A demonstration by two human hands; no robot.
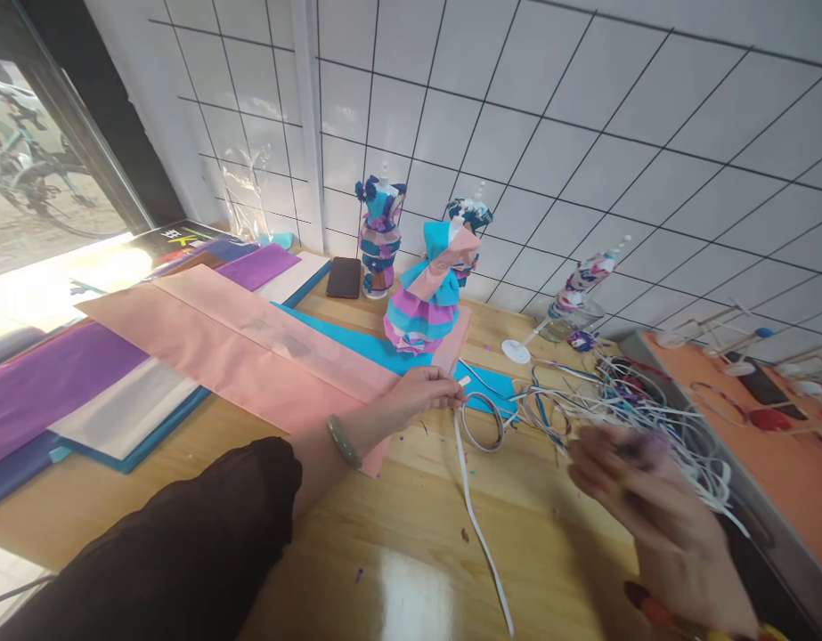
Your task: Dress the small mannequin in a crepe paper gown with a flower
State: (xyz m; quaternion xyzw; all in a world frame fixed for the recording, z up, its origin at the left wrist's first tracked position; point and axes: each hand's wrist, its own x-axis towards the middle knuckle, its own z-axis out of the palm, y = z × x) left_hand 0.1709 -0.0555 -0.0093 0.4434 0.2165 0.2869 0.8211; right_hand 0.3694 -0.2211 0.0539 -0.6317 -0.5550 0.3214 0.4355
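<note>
My left hand [429, 390], below a sleeve with a green bangle at the wrist, is closed in a pinch on a narrow white strip [474, 516]. The short end shows above the fingertips, and the long end trails down across the table. A loose ring of strip [484, 424] lies beside the fingers. My right hand [651, 499] is over the right side of the table, smeared by motion. Its fingers are bent, and a dark purple patch shows near them. Just behind the left hand stands a small dress form in a tiered blue, pink and purple paper dress [420, 298].
Pink paper [264, 347] overlaps purple, white and blue sheets on the left. A phone [344, 278] and more dressed forms, one in blue and purple [380, 236], stand by the tiled wall. One form [571, 294] leans in a glass jar. Tangled strips [651, 409] spread at right.
</note>
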